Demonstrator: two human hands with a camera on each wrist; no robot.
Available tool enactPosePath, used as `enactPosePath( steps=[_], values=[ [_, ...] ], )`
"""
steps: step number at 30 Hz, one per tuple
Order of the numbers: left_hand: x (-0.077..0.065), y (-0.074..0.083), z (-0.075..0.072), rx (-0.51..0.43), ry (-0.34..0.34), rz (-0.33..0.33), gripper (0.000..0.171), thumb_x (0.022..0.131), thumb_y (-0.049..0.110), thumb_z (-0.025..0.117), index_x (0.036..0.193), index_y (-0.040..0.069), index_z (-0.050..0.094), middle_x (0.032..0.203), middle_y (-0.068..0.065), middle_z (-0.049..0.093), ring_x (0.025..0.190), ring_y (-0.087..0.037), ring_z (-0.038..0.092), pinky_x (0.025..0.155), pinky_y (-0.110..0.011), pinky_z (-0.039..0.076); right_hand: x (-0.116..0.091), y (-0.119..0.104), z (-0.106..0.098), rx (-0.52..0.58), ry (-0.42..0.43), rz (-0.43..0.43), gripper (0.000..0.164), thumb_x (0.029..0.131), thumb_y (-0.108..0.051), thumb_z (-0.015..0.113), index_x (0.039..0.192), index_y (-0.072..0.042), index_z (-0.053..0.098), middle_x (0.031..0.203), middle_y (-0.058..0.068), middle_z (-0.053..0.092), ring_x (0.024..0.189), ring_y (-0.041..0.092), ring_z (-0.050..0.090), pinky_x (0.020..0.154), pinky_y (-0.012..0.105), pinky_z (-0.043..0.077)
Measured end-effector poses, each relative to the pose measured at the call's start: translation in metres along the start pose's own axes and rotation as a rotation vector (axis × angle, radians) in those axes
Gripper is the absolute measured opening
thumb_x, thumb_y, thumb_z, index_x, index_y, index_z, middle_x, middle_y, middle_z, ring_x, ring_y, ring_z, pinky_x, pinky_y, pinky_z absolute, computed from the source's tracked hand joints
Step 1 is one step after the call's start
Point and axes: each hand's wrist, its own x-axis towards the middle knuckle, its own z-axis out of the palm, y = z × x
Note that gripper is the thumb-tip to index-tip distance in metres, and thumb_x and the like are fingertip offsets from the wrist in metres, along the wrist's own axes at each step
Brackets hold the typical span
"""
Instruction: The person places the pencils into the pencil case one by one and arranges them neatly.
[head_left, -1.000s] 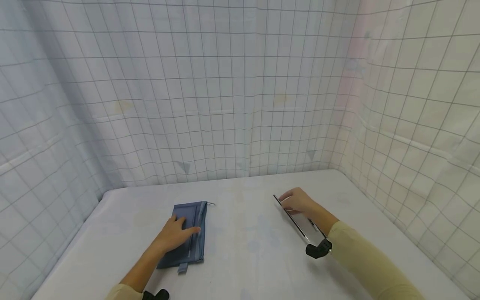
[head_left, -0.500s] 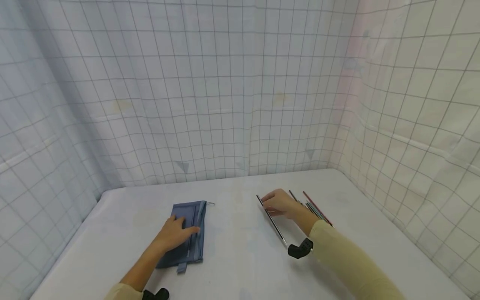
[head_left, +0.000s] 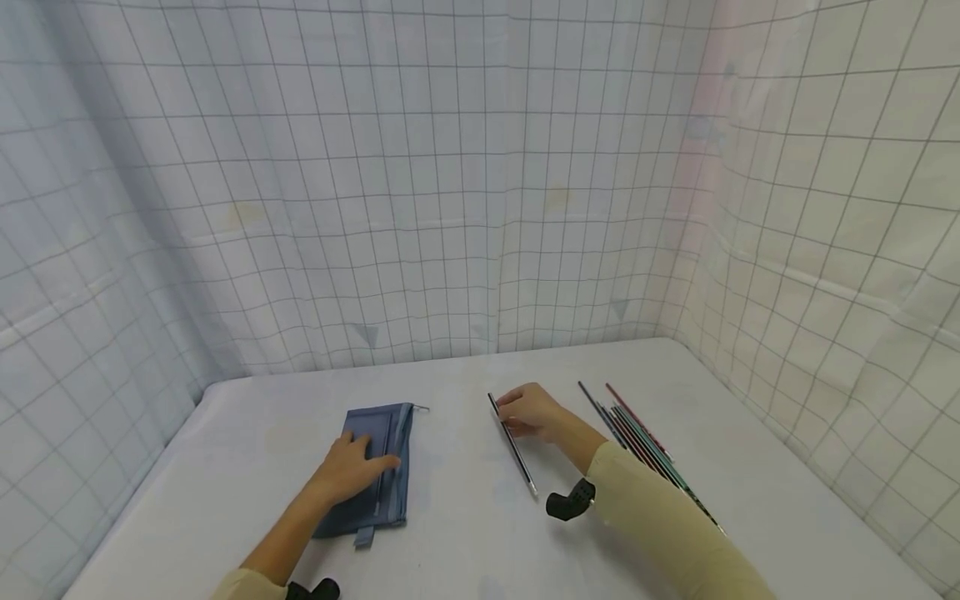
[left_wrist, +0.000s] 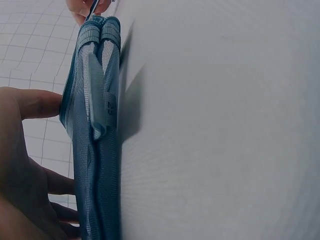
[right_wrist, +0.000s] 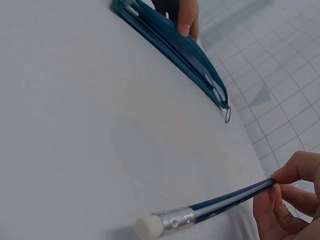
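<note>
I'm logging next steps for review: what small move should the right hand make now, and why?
Probably carry the pencil left toward the pouch: the right hand pinches it apart from the pouch, whose zip edge faces it, while the left hand rests on the pouch, likely steadying it.

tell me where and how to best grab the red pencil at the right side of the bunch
Probably best pinched near its far end, from above and slightly from the right. The red pencil is thin and straight and lies on the outer right edge of the other pencils. Its far end reaches past its nearest neighbours, while its near end sits close alongside them.
</note>
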Motion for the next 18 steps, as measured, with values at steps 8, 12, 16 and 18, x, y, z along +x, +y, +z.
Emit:
enactPosePath(
  steps=[8, 12, 16, 18],
  values=[
    [0.000, 0.000, -0.001, -0.025, -0.016, -0.001, 0.088, 0.093, 0.046, 0.067, 0.139, -0.025, 0.043, 0.147, -0.051, 0.029, 0.137, -0.066, 0.028, 0.106, -0.074, 0.032, 0.000, -0.002, 0.005, 0.040, -0.022, 0.005, 0.024, 0.092, 0.003, 0.071, 0.116, 0.004, 0.071, 0.102, 0.012, 0.068, 0.079, 0.017, 0.066, 0.070, 0.030, 0.060],
    [-0.001, -0.001, -0.001, -0.034, -0.024, -0.013, 0.089, 0.093, 0.046, 0.067, 0.139, -0.025, 0.042, 0.147, -0.050, 0.029, 0.137, -0.066, 0.029, 0.107, -0.074, 0.032, 0.002, -0.002, 0.008, 0.057, -0.039, 0.010, 0.025, 0.092, 0.003, 0.071, 0.116, 0.004, 0.070, 0.102, 0.012, 0.069, 0.079, 0.017, 0.066, 0.071, 0.031, 0.060],
    [0.000, -0.001, 0.000, -0.040, -0.022, -0.024, 0.087, 0.093, 0.045, 0.067, 0.139, -0.025, 0.043, 0.147, -0.050, 0.030, 0.137, -0.067, 0.029, 0.106, -0.074, 0.032, 0.002, -0.002, 0.013, 0.072, -0.059, 0.007, 0.025, 0.091, 0.003, 0.071, 0.117, 0.004, 0.070, 0.101, 0.011, 0.069, 0.079, 0.016, 0.067, 0.070, 0.030, 0.059],
    [0.000, -0.001, 0.000, -0.049, -0.024, -0.027, 0.087, 0.093, 0.045, 0.067, 0.139, -0.025, 0.042, 0.148, -0.050, 0.028, 0.138, -0.066, 0.028, 0.107, -0.075, 0.031, 0.002, -0.004, 0.017, 0.084, -0.069, -0.002, 0.025, 0.091, 0.004, 0.071, 0.117, 0.005, 0.070, 0.099, 0.010, 0.069, 0.077, 0.015, 0.065, 0.068, 0.029, 0.058]
  ],
)
